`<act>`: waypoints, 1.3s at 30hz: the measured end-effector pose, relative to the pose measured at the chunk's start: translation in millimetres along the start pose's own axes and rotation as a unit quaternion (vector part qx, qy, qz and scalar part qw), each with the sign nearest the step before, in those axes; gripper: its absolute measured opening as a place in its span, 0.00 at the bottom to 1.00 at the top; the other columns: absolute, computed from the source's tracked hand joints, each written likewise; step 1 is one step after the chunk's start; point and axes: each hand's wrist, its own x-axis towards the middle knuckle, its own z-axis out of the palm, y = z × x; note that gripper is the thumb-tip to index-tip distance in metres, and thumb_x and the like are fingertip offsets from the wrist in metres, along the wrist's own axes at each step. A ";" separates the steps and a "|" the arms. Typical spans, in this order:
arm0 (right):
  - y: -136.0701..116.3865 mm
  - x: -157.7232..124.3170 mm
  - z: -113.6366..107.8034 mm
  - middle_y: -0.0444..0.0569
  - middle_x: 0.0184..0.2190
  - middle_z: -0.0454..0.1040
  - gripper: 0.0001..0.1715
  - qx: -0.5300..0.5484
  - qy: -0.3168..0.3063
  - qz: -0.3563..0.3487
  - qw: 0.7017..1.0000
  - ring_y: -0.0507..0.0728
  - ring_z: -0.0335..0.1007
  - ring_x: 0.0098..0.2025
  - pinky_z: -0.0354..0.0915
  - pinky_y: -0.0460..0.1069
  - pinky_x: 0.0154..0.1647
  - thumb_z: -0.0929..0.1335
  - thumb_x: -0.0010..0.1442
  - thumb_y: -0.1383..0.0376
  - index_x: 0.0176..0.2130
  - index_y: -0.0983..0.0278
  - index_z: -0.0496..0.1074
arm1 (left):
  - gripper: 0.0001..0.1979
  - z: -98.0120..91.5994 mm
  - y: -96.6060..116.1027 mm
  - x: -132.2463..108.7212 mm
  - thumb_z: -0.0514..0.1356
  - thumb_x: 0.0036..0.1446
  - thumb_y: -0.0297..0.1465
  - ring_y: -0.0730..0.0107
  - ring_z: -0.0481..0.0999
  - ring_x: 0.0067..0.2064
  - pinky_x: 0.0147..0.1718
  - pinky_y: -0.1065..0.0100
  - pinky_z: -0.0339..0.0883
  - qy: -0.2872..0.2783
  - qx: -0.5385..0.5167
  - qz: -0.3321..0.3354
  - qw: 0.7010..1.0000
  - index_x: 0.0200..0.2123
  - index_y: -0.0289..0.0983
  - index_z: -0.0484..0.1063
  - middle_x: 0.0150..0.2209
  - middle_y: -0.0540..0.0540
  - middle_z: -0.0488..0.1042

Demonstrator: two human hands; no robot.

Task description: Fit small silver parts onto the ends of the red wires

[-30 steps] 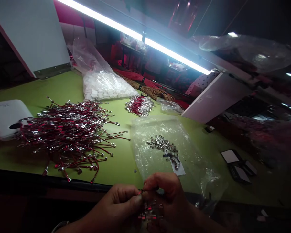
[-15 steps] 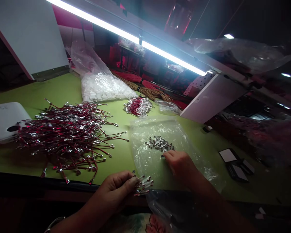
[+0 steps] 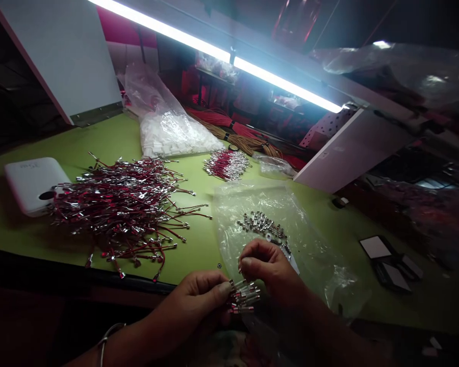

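My left hand (image 3: 199,298) is closed round a small bunch of red wires with metal ends (image 3: 244,297), held at the near table edge. My right hand (image 3: 265,265) is curled just right of that bunch, fingertips pinched together above it; what they grip is too small to name. Behind it a clear plastic bag (image 3: 290,229) lies flat with several small glass fuses (image 3: 263,227) on it. A large heap of red wires with silver terminals (image 3: 126,209) covers the left of the green table (image 3: 99,137).
A white box (image 3: 32,183) sits at the far left. A bag of white plastic parts (image 3: 172,132) and a small wire bundle (image 3: 226,164) lie at the back. White panels stand left and right under a bright tube lamp. Dark cards (image 3: 390,262) lie at right.
My right hand drew back from the fuses on the bag to the bunch in my left hand. The view shifted slightly, and the left hand stayed closed on its wires.
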 end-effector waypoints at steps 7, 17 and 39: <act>0.0 -5.6 12.2 0.41 0.22 0.75 0.08 0.051 -0.016 0.033 0.998 0.48 0.66 0.23 0.62 0.43 0.25 0.78 0.49 0.66 0.29 0.65 0.76 | 0.21 -0.1 -3.2 -3.3 0.68 0.53 0.47 0.79 0.59 0.21 0.21 0.74 0.49 -0.005 0.002 -0.015 1.000 0.26 0.34 0.73 0.21 0.52 0.69; -4.4 -24.1 14.7 0.43 0.22 0.74 0.05 -0.258 -0.031 -0.184 0.948 0.49 0.67 0.25 0.61 0.44 0.27 0.73 0.56 0.69 0.28 0.65 0.76 | 0.24 -7.2 -22.7 -6.3 0.67 0.51 0.51 0.77 0.57 0.24 0.24 0.72 0.50 -0.005 0.039 -0.018 0.999 0.26 0.34 0.72 0.22 0.53 0.64; 50.8 4.8 -41.7 0.51 0.36 0.73 0.09 -0.584 0.071 -0.368 0.720 0.58 0.69 0.36 0.65 0.51 0.37 0.62 0.65 0.69 0.40 0.62 0.71 | 0.09 -74.7 178.5 99.2 0.53 0.63 0.30 0.66 0.70 0.35 0.37 0.67 0.63 0.079 0.690 0.294 0.656 0.36 0.35 0.73 0.33 0.47 0.74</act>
